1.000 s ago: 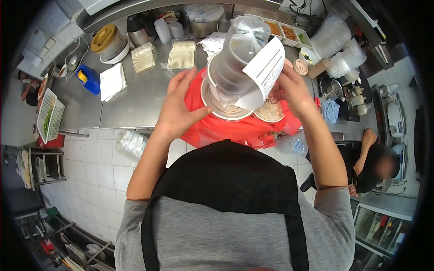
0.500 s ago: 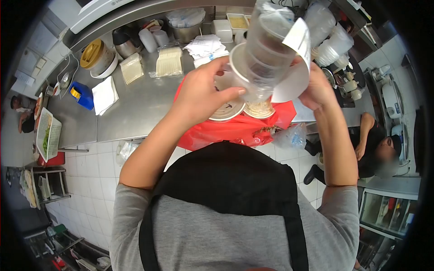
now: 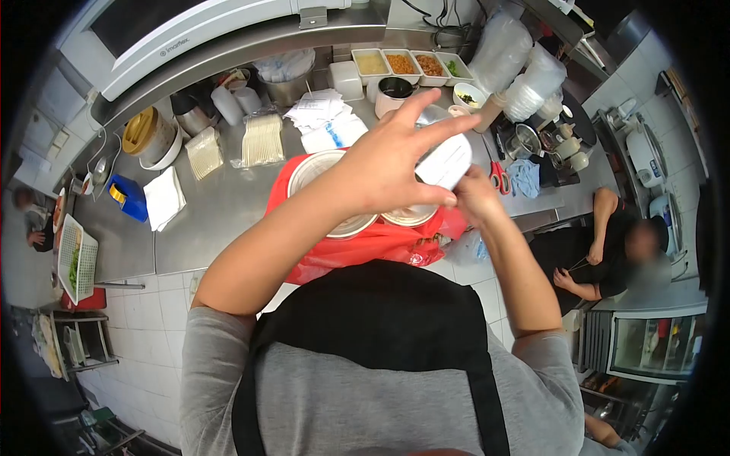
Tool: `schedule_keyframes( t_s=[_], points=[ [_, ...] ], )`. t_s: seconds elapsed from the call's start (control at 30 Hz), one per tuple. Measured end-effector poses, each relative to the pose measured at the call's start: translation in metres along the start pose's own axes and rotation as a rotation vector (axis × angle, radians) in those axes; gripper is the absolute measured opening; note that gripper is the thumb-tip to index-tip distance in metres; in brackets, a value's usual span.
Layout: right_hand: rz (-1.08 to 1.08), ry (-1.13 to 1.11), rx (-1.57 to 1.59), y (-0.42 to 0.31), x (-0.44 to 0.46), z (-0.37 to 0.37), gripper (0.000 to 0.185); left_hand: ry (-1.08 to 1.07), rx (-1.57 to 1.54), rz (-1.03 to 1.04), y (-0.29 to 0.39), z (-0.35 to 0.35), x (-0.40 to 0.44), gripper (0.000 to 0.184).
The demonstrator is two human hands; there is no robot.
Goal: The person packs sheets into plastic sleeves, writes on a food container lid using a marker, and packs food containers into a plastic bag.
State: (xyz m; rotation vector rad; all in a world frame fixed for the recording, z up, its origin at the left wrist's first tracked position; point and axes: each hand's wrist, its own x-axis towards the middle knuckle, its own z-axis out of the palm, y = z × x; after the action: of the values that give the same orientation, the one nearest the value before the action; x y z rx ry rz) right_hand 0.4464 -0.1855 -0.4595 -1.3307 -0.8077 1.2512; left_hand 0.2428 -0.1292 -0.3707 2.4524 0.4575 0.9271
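Note:
My left hand (image 3: 388, 163) reaches across the red plastic bag (image 3: 334, 254) with fingers and thumb spread. Beside it, my right hand (image 3: 480, 199) is closed at the edge of a white printed paper slip (image 3: 445, 161). The slip is between the two hands, and something clear and shiny behind it is mostly hidden. Inside the spread bag stand several round tubs; one pale lidded tub (image 3: 304, 173) shows left of my forearm, and another tub (image 3: 411, 216) sits below my left thumb.
Several food trays (image 3: 401, 64) line the back, near a dark-topped cup (image 3: 395, 90). Papers (image 3: 323, 114) and wrapped chopsticks (image 3: 262, 140) lie left. Red scissors (image 3: 499, 178), a blue cloth (image 3: 523, 176) and stacked clear containers (image 3: 532, 87) are right. A co-worker (image 3: 601, 251) sits at the right.
The stack of clear containers and the white-rimmed tub are no longer up between my hands. My left hand has spread its fingers. The view has shifted, showing more of the back counter.

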Motion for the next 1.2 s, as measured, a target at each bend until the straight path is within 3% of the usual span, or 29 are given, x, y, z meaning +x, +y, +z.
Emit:
schedule_keyframes(
  t_s=[0.1, 0.2, 0.23, 0.3, 0.4, 0.5, 0.6, 0.73, 0.77, 0.87, 0.9, 1.0, 1.07, 1.17, 1.2],
  points=[
    [-0.029, -0.091, -0.050, 0.021, 0.015, -0.005, 0.029, -0.053, 0.065, -0.084, -0.023, 0.019, -0.003, 0.066],
    [-0.289, -0.041, -0.591, 0.000, 0.005, -0.016, 0.045, -0.026, 0.011, -0.088, -0.017, 0.014, -0.005, 0.065],
    [-0.270, -0.060, -0.623, -0.014, -0.002, -0.020, 0.060, -0.024, -0.035, -0.108, -0.015, 0.013, -0.006, 0.065],
    [-0.397, -0.186, -0.492, -0.044, -0.011, -0.025, 0.064, -0.012, -0.125, -0.154, -0.008, 0.010, -0.008, 0.064],
    [-0.624, -0.440, -0.486, -0.092, 0.002, -0.022, 0.064, 0.267, 0.093, -0.001, 0.011, 0.008, -0.020, 0.064],
    [-0.763, -0.658, -0.804, -0.131, 0.015, -0.008, 0.063, -0.039, 0.159, 0.073, 0.026, -0.014, -0.066, 0.061],
    [-0.748, -0.880, -1.166, -0.140, 0.034, 0.010, 0.071, -0.295, 0.131, -0.073, 0.034, -0.004, -0.124, 0.050],
    [-0.828, -1.035, -1.271, -0.144, 0.049, 0.027, 0.067, -0.208, 0.468, -0.047, 0.026, 0.050, -0.156, 0.052],
    [-0.967, -1.017, -1.205, -0.140, 0.052, 0.030, 0.057, -0.209, 0.551, -0.052, 0.024, 0.066, -0.156, 0.054],
    [-0.661, -0.941, -1.342, -0.146, 0.049, 0.041, 0.046, -0.160, 0.820, -0.100, 0.008, 0.099, -0.163, 0.064],
    [-0.725, -0.926, -1.318, -0.144, 0.050, 0.038, 0.044, -0.142, 0.870, -0.146, 0.000, 0.109, -0.168, 0.063],
    [-0.905, -0.925, -1.250, -0.153, 0.047, 0.026, 0.041, -0.041, 0.924, -0.141, -0.008, 0.123, -0.178, 0.043],
    [-0.706, -0.798, -1.170, -0.160, 0.023, 0.018, 0.040, -0.009, 0.909, -0.096, 0.003, 0.119, -0.177, 0.031],
    [-0.778, -0.653, -1.131, -0.168, -0.026, 0.012, 0.036, 0.065, 0.881, -0.051, 0.018, 0.115, -0.187, 0.022],
    [-0.707, -0.671, -1.083, -0.161, -0.034, 0.013, 0.036, 0.063, 0.884, -0.058, 0.021, 0.117, -0.191, 0.023]
  ],
)
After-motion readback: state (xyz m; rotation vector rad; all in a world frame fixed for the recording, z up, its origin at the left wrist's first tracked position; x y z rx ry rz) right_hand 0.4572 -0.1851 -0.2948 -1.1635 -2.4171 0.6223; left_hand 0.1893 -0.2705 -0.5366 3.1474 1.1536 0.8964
